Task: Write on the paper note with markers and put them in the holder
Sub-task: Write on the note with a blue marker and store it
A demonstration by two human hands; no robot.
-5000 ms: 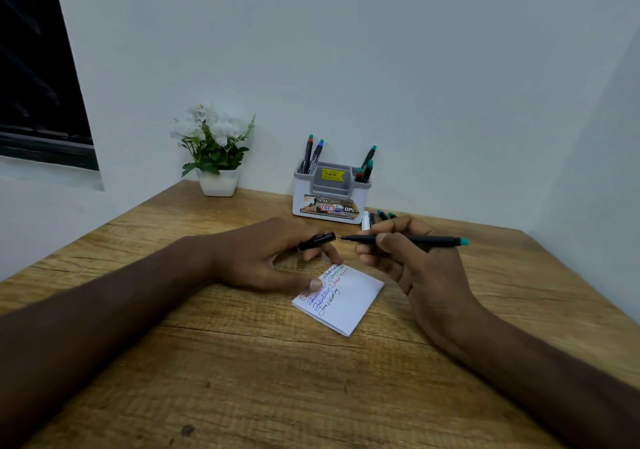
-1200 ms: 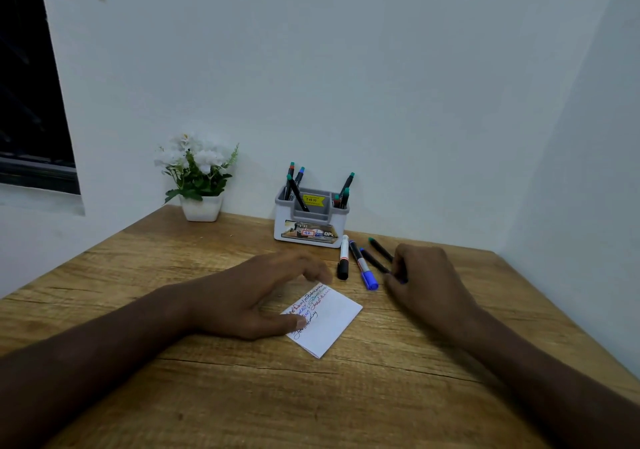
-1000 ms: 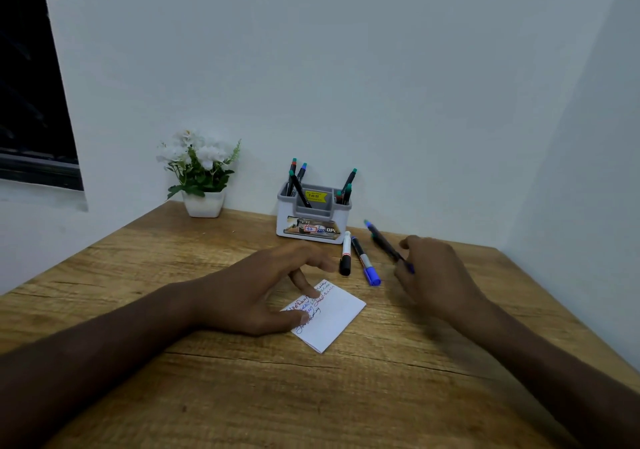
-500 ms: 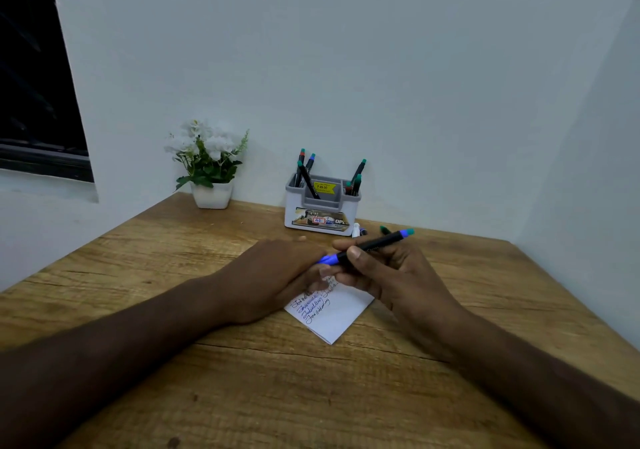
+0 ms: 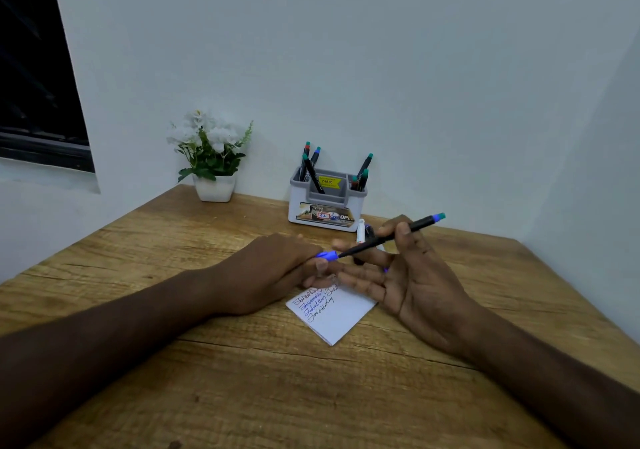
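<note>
A white paper note (image 5: 337, 317) with lines of blue, red and green writing lies on the wooden desk (image 5: 277, 389). My right hand (image 5: 412, 275) holds a thin black marker (image 5: 384, 237) by its barrel above the note, its teal end pointing up and right. My left hand (image 5: 277, 268) pinches the marker's blue cap (image 5: 327, 255) at the lower end. A grey and white holder (image 5: 327, 206) stands at the back against the wall with several markers upright in it. A white marker (image 5: 361, 231) lies on the desk in front of the holder, partly hidden by my right hand.
A white pot of white flowers (image 5: 213, 158) stands at the back left by the wall. A dark window (image 5: 34, 68) is at the far left. Walls close the desk at the back and on the right.
My right hand picked a marker off the desk beside the holder and brought it over the note. My left hand left the note and took hold of its blue cap.
</note>
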